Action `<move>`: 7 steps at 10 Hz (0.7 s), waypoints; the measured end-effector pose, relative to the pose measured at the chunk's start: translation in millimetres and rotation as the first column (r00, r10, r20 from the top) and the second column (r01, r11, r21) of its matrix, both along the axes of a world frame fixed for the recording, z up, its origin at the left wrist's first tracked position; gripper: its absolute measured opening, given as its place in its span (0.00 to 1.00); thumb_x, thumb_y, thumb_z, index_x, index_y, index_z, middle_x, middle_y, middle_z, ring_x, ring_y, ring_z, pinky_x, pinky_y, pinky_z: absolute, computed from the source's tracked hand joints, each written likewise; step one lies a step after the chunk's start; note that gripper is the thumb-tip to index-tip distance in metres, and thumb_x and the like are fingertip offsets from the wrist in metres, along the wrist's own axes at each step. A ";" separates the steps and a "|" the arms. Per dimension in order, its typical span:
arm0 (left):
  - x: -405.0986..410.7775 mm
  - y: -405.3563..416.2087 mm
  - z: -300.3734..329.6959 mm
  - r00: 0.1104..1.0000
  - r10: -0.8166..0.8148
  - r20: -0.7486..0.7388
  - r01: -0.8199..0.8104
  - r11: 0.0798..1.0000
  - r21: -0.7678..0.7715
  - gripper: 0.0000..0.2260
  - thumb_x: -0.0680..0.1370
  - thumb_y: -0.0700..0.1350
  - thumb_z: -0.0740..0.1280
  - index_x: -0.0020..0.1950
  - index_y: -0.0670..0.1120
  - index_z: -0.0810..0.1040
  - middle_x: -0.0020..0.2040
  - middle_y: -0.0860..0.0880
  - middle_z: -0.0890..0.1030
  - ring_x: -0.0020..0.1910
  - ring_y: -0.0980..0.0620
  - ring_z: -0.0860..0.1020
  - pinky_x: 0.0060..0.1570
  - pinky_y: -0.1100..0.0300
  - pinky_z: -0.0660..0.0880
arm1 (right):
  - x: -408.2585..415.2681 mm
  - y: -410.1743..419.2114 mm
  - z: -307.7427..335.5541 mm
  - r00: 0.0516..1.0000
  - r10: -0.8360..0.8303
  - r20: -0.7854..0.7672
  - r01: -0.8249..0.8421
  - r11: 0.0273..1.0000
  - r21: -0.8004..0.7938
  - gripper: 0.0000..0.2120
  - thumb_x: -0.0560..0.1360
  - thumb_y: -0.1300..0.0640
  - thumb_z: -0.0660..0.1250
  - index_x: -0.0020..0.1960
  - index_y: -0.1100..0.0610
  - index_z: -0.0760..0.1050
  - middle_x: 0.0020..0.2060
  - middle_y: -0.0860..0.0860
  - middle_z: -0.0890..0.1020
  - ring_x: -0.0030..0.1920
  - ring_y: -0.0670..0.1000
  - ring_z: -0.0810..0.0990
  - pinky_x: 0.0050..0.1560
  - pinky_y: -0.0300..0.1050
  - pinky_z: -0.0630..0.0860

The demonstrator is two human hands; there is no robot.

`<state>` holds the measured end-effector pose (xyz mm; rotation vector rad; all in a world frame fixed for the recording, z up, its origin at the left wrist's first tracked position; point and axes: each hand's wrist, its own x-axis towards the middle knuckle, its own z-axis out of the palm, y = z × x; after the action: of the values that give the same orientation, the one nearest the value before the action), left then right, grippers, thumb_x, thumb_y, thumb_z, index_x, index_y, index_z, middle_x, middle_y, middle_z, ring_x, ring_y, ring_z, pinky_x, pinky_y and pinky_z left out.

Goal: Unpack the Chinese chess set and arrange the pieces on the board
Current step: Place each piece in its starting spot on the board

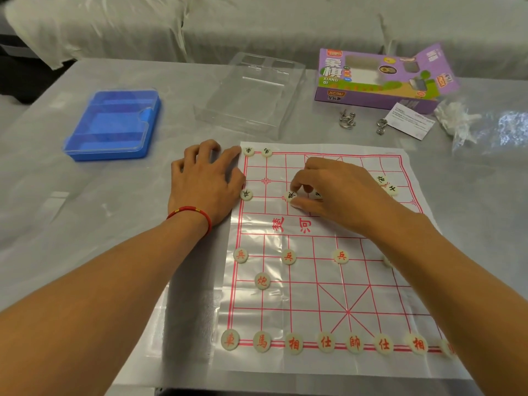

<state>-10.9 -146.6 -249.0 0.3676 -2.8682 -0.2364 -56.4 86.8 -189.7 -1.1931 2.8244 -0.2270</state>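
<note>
The plastic board sheet [314, 281] with red grid lines lies on the table. Red-lettered pieces line its near edge, such as the chariot [230, 339], with soldiers [288, 256] and a cannon [262, 280] further up. Black-lettered pieces stand on the far half, two at the far left corner [249, 151]. My right hand [337, 190] pinches a black soldier piece [291, 196] between thumb and forefinger on the board; another black piece [317, 194] sits half hidden under its fingers. My left hand [205, 181] rests flat on the table, touching the board's left edge.
A blue piece tray [113, 125] with a clear lid sits at the far left. A clear plastic cover [251, 92] and the purple Xiangqi box [380, 78] stand behind the board. Metal ring puzzles [347, 120], a leaflet [411, 120] and a crumpled plastic bag [463, 124] lie right.
</note>
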 end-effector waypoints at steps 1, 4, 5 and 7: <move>-0.2 0.3 0.2 1.000 0.002 0.003 -0.002 1.000 -0.001 0.21 0.81 0.60 0.53 0.74 0.61 0.64 0.70 0.51 0.66 0.71 0.47 0.62 0.68 0.47 0.61 | -0.6 -2.7 -1.2 1.000 0.011 0.008 -0.011 1.000 0.000 0.15 0.78 0.43 0.66 0.61 0.47 0.78 0.52 0.45 0.77 0.49 0.47 0.75 0.50 0.49 0.79; -0.9 -0.7 -1.3 1.000 0.002 -0.003 -0.002 1.000 -0.001 0.21 0.81 0.60 0.53 0.74 0.61 0.64 0.70 0.51 0.66 0.71 0.47 0.62 0.69 0.47 0.61 | -3.3 -3.1 -0.8 0.999 0.020 0.035 -0.020 1.000 0.003 0.15 0.77 0.43 0.67 0.61 0.46 0.78 0.52 0.45 0.78 0.49 0.47 0.75 0.51 0.48 0.79; -1.6 -1.0 -1.9 1.000 0.004 0.001 -0.004 1.000 -0.001 0.21 0.81 0.60 0.53 0.74 0.60 0.64 0.70 0.51 0.66 0.71 0.47 0.62 0.69 0.47 0.61 | -4.1 -2.7 -1.2 0.999 0.026 0.039 -0.026 1.000 -0.004 0.15 0.77 0.44 0.67 0.62 0.47 0.78 0.52 0.45 0.78 0.49 0.48 0.76 0.50 0.46 0.78; -0.5 -0.4 -0.5 1.000 0.002 -0.013 -0.002 1.000 0.002 0.21 0.80 0.59 0.54 0.73 0.61 0.65 0.70 0.51 0.67 0.71 0.47 0.63 0.68 0.47 0.61 | -4.3 -2.2 -2.1 0.998 0.028 0.053 -0.027 0.999 -0.016 0.14 0.78 0.45 0.67 0.63 0.45 0.78 0.53 0.45 0.78 0.49 0.47 0.76 0.49 0.45 0.77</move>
<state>-11.4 -147.0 -249.5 0.3684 -2.8551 -0.2403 -60.6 84.6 -191.8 -1.2098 2.7642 -0.2750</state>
